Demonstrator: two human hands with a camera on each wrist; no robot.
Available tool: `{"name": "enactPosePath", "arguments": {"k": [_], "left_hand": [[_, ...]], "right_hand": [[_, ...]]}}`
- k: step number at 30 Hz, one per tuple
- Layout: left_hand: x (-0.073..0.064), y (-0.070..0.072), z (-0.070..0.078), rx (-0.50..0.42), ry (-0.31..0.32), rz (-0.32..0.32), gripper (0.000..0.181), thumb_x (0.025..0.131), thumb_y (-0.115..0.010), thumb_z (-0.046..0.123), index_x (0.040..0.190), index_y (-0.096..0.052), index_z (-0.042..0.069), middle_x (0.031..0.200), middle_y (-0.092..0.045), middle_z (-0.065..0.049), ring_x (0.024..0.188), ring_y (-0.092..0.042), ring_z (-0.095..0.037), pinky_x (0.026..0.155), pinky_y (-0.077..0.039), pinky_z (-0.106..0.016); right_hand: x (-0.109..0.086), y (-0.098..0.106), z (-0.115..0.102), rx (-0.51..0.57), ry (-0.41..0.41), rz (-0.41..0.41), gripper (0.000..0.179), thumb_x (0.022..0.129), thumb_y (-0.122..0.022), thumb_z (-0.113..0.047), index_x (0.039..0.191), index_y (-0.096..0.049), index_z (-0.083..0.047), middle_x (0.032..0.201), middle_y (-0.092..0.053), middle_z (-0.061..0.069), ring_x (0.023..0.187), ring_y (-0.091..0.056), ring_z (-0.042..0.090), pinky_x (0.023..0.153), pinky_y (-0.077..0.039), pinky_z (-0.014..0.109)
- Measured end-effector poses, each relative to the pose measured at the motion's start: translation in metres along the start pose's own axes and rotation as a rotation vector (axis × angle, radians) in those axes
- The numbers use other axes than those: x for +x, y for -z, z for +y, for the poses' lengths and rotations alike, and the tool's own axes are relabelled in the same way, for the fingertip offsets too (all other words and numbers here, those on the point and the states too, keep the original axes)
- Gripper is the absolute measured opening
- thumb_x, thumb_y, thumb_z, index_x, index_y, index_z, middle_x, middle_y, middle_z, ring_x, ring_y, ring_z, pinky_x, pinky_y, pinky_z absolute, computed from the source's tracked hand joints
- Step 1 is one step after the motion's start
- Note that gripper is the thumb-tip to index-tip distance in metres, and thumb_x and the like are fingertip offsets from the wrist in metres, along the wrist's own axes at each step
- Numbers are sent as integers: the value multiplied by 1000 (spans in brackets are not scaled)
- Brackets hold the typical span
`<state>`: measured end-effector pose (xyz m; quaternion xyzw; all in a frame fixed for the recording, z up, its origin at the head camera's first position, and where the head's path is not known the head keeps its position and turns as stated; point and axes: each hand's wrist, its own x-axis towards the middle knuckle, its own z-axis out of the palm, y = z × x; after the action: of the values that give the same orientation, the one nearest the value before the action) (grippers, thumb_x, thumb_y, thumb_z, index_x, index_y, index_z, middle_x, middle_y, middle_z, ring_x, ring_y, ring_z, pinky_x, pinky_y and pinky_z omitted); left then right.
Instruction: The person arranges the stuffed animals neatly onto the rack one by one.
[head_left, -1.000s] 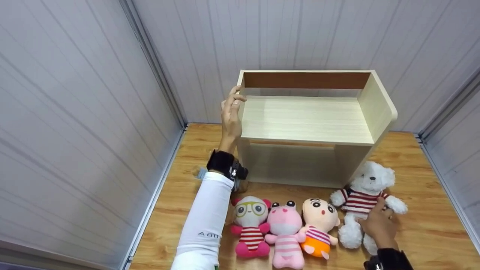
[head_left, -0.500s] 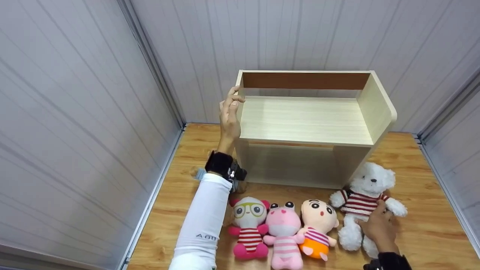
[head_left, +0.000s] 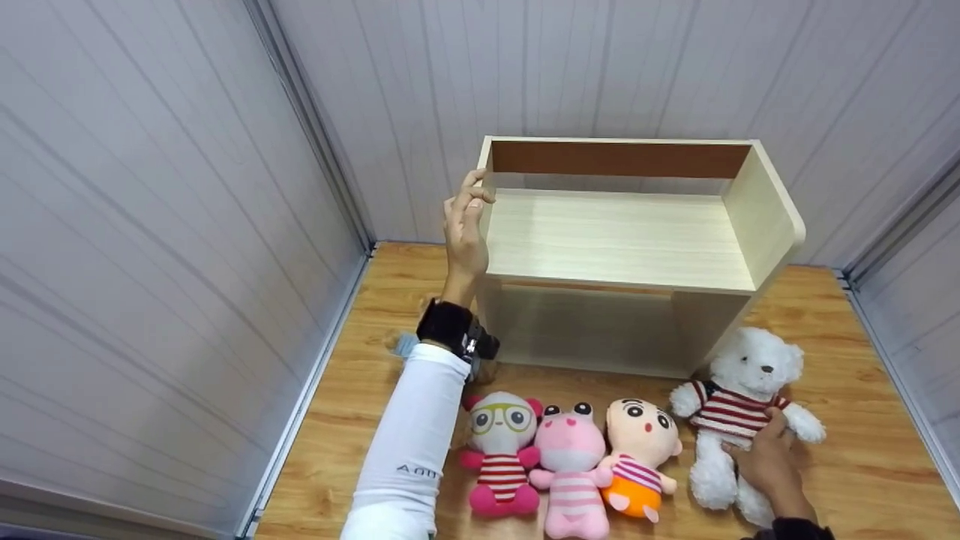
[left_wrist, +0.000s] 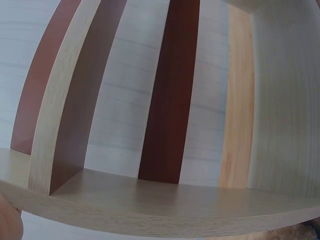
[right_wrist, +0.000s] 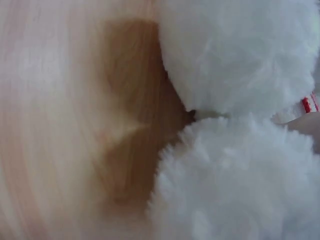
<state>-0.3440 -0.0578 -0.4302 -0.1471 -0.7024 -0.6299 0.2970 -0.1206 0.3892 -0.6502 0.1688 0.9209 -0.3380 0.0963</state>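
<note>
My left hand [head_left: 465,225] holds the upper front edge of the left side panel of a pale wooden shelf [head_left: 615,232], fingers bent over the edge. In the left wrist view, the shelf's inside [left_wrist: 285,100] and dark brown back slats [left_wrist: 170,90] fill the picture, with a bit of the hand at lower left. My right hand [head_left: 772,461] grips a white teddy bear [head_left: 757,364] in a red-striped sweater around its lower body, to the right of the shelf. The bear's fluffy legs [right_wrist: 235,185] fill much of the right wrist view.
A panda doll with glasses [head_left: 501,450], a pink frog doll [head_left: 571,457] and a boy doll in orange shorts [head_left: 641,450] lie in a row before the shelf. Another soft toy [head_left: 405,343] lies partly hidden behind my left wrist. Panelled walls [head_left: 165,225] enclose the wooden floor [head_left: 322,450].
My right hand and the teddy bear have shifted slightly right, and the bear's head has turned a little. The left hand keeps its place on the shelf.
</note>
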Motion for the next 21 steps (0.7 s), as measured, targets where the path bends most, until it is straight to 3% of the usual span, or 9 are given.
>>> {"name": "enactPosePath", "arguments": {"k": [4, 11, 15, 21], "left_hand": [[0, -2, 0, -9, -4, 0, 32, 101, -36, 30, 94, -59, 10, 152, -56, -3, 115, -42, -18, 101, -30, -40], [0, -1, 1, 4, -3, 7, 32, 101, -34, 29, 93, -59, 11, 152, -56, -3, 117, -43, -18, 102, -30, -41], [-1, 0, 2, 18, 3, 13, 31, 100, -35, 30, 94, -59, 11, 152, -56, 0, 117, -43, -18, 101, -32, -42], [-1, -2, 2, 11, 11, 13, 30, 100, -35, 30, 93, -59, 13, 151, -56, 1, 118, -43, -18, 102, -32, -42]], "right_hand": [[-7, -9, 4, 74, 29, 125, 90, 91, -69, -10, 146, 1, 4, 143, -14, 49, 130, -23, 64, 103, -31, 72], [-17, -29, 13, 159, 76, 368, 87, 82, -74, 2, 144, -13, 5, 140, -30, 44, 122, -37, 63, 97, -32, 73], [-17, -32, 14, 174, 70, 393, 84, 83, -73, 3, 145, -15, 4, 139, -32, 41, 123, -38, 61, 96, -33, 72], [-19, -28, 14, 187, -49, 368, 80, 89, -70, -5, 148, -16, -6, 143, -35, 39, 120, -42, 63, 90, -35, 71]]}}
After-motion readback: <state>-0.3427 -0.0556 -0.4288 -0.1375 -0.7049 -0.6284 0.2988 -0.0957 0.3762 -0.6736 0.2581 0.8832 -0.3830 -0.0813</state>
